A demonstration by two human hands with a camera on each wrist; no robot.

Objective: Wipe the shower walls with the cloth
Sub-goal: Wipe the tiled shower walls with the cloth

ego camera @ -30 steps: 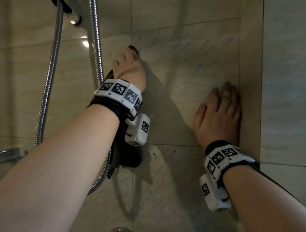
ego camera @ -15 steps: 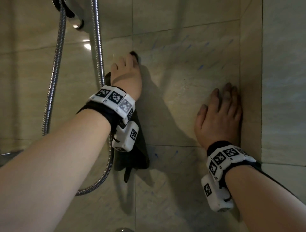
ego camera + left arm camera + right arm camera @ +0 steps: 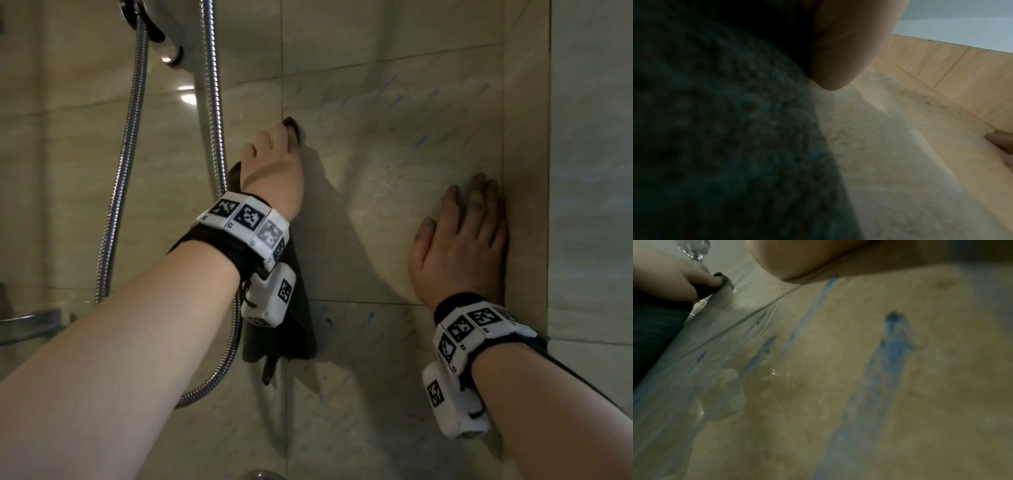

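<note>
Beige tiled shower wall, wet, streaked with blue marks; corner joint at far right. Entries, left to right:

1. Metal shower hose, two runs hanging and looping low, one run passing just beside my left wrist. Risk: as I judge it, a downward stroke could snag the hose on the wrist unit and drag it.

2. Dark cloth, flat against the wall under my left hand, most of it trailing loose below the wrist, one corner peeping out past the fingertips. The fingers lie spread over the cloth and press it to the tile; I cannot tell whether any of them curl into it. Risk: with only pressure holding it, the hanging part may fold, bunch or slip free on wet tile, leaving bare skin wiping instead of cloth.

3. Blue streaks, several across the tile between the hands. Risk: the cloth smears them sideways if I sweep without lifting.

4. My right hand, flat on the wall beside the corner, fingers straight, holding nothing. Risk: it braces on slick tile; a slide there would shift my weight.
</note>
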